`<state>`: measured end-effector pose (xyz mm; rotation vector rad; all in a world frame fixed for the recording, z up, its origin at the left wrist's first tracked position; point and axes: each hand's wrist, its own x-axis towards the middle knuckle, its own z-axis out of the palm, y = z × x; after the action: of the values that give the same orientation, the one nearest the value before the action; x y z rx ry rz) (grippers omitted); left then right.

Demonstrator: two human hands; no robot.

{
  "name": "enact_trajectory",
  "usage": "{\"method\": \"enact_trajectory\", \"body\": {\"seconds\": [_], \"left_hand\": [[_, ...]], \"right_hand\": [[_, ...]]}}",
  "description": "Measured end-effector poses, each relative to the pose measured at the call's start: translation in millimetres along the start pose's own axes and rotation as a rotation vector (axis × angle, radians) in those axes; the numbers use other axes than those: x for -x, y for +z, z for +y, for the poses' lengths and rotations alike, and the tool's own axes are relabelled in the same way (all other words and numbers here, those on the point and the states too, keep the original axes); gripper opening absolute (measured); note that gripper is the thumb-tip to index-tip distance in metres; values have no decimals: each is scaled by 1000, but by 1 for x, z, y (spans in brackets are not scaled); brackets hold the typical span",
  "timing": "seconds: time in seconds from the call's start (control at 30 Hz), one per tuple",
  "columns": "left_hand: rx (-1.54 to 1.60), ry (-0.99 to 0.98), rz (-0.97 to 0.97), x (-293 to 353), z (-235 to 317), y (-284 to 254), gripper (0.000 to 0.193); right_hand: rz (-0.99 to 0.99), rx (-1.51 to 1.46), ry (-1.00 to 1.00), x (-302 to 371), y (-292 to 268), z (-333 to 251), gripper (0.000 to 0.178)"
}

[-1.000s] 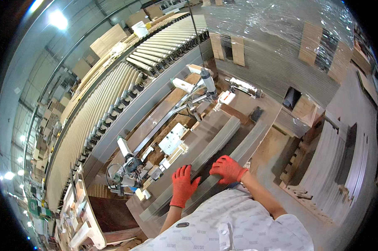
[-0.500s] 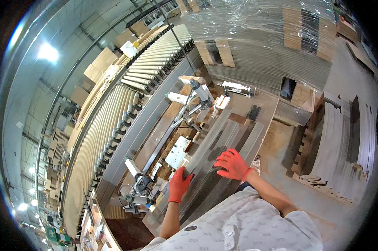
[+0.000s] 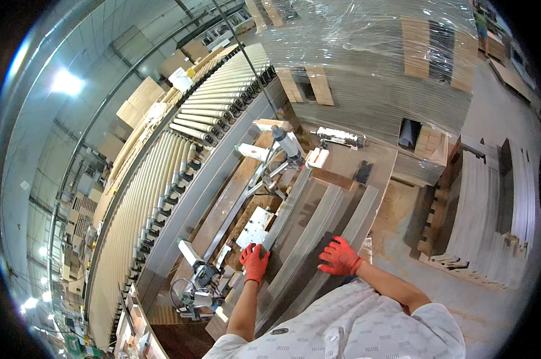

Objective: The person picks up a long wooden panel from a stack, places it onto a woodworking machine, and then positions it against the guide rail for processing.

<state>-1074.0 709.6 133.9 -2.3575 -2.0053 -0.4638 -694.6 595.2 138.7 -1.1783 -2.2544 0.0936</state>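
Several long grey-brown boards lie lengthwise on the work table in front of me. My left hand (image 3: pixel 255 263), in a red glove, rests at the left board (image 3: pixel 291 203), its fingers slightly apart near a white metal plate. Over toward the right, my right hand (image 3: pixel 340 257), also red-gloved, is spread with its fingers pointing left above the right board (image 3: pixel 361 210). Between the two hands runs the middle board (image 3: pixel 318 224), which neither hand touches. The undersides of both hands are hidden, so firm contact with the boards is hard to judge.
Along the left runs a roller conveyor (image 3: pixel 153 179). Metal clamp-like fittings (image 3: pixel 288 146) and the white plate (image 3: pixel 256 227) line the table's left side. A film-wrapped stack (image 3: pixel 366 66) stands beyond it. More stacked boards (image 3: pixel 471 203) sit on a pallet at the right.
The boards now lie farther apart, with wider gaps between them. My left hand has shifted slightly up and left relative to the boards; my right hand has moved right and down.
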Motion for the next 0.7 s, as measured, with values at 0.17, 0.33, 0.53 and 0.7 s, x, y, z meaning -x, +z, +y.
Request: {"method": "enact_trajectory", "body": {"seconds": [0.17, 0.33, 0.53, 0.7], "left_hand": [[116, -101, 2, -14, -18, 34, 51], [115, -101, 7, -20, -17, 48, 51], [14, -90, -146, -35, -1, 43, 57], [-23, -147, -269, -54, 15, 36, 65]], "right_hand": [[48, -17, -42, -2, 6, -1, 31], [124, -52, -63, -4, 15, 1, 27], [144, -77, -53, -3, 23, 3, 26], [69, -54, -69, -7, 16, 4, 31]]}}
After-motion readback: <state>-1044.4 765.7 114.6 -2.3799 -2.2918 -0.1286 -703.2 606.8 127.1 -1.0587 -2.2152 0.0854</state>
